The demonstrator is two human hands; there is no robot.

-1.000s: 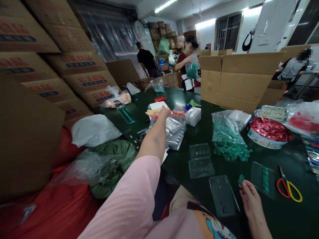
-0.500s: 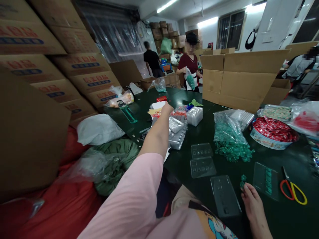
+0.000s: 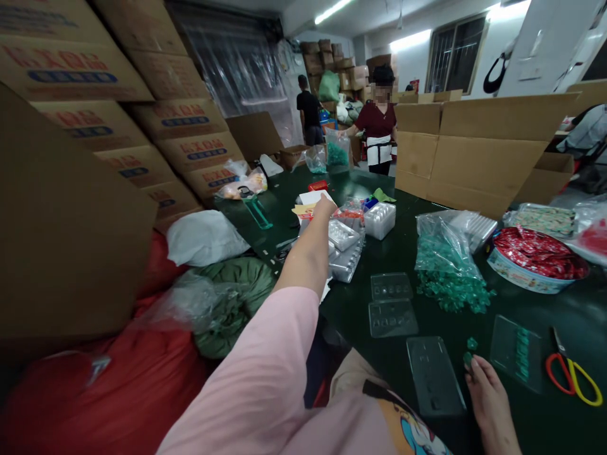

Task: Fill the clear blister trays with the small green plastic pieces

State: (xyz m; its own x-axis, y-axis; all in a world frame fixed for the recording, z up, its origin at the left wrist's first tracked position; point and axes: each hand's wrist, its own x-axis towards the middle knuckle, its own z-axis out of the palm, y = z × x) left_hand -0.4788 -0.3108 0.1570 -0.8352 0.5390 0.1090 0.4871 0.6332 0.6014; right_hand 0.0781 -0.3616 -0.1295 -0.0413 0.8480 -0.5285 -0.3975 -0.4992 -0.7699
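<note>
My left hand (image 3: 325,206) is stretched far out over the table, at a white paper (image 3: 315,197) and a yellow card beside clear plastic trays (image 3: 344,235). Its fingers are hidden from me. Low on the right, my right hand (image 3: 488,392) is closed in a pinch on a small green plastic piece (image 3: 468,358). A second green piece lies just past the fingertips. To the left of this hand is a clear moulded tray (image 3: 435,373); on its right a flat clear tray (image 3: 503,351) holds a row of green pieces.
A bag of green pieces (image 3: 448,253) spills onto the table. Scissors (image 3: 571,370) lie at far right, near a tin of red packets (image 3: 538,253). A large open carton (image 3: 478,151) stands behind. Stacked boxes line the left. A co-worker (image 3: 377,120) stands across the table.
The view has swung a little left, so things sit farther right. The co-worker's bag of green pieces has come down to the table's far edge. Both my hands stay nearly in place.
</note>
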